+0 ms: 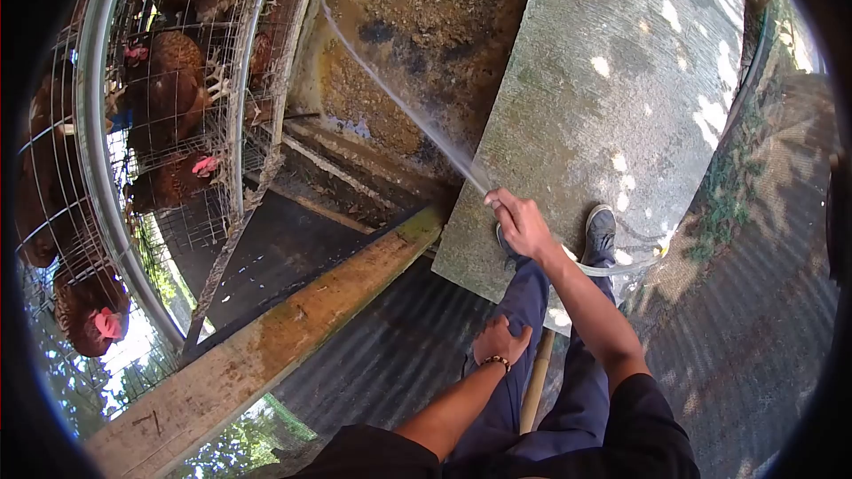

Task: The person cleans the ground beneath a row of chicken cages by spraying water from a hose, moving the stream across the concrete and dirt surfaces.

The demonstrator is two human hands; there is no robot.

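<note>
My right hand [522, 223] is closed around the end of a hose, which is mostly hidden by the fingers. A jet of water [399, 105] shoots from it toward the upper left, over the dirty, wet floor [426, 27] beside the cages. Behind the hand, a pale stretch of hose [612, 271] curves near my shoe. My left hand [502, 341], with a beaded bracelet at the wrist, rests on my left thigh, its thumb apart from the fingers and nothing visible in it.
Brown hens [170, 80] stand in wire cages [241, 80] at the left. A wooden beam [266, 337] runs diagonally below them. My feet are on a concrete slab [577, 106]. Dark corrugated sheeting [745, 337] lies at the lower right, and a bamboo pole [536, 381] between my legs.
</note>
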